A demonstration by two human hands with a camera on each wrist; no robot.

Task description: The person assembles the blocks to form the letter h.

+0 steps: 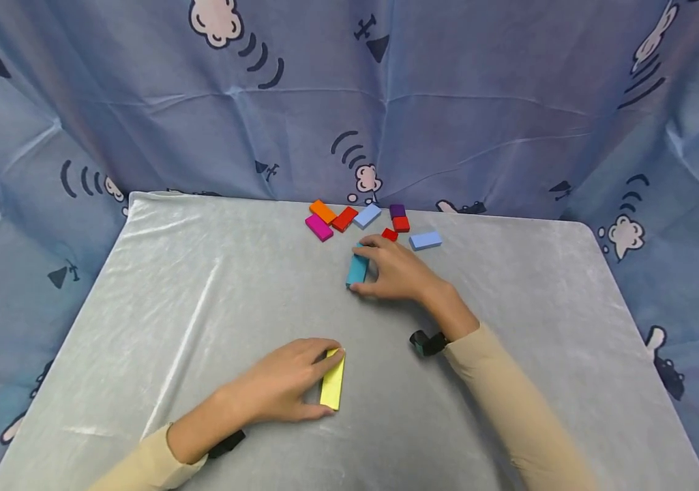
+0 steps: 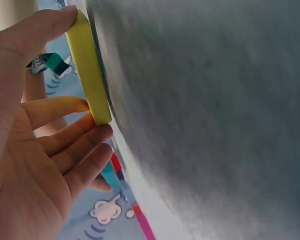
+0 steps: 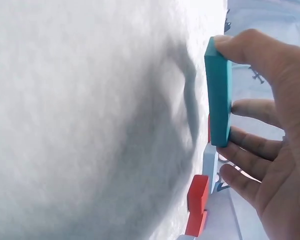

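My left hand (image 1: 281, 382) pinches a yellow rectangular block (image 1: 333, 380) lengthwise, thumb at the near end and fingertips at the far end. In the left wrist view the yellow block (image 2: 87, 67) lies close along the cloth surface. Farther forward, my right hand (image 1: 399, 268) holds a teal block (image 1: 357, 269) the same way, its thumb on the near end. The right wrist view has the teal block (image 3: 218, 95) between thumb and fingertips, with a shadow on the cloth beside it. A small red block (image 1: 389, 234) is partly hidden behind the right hand.
Along the far edge of the cloth-covered table (image 1: 251, 286) lie an orange block (image 1: 322, 211), a magenta block (image 1: 319, 228), a red block (image 1: 345, 219), a light blue block (image 1: 367, 215) and a purple block (image 1: 397, 211). Another light blue block (image 1: 425, 240) lies right of them. Patterned curtain (image 1: 447, 102) surrounds the table.
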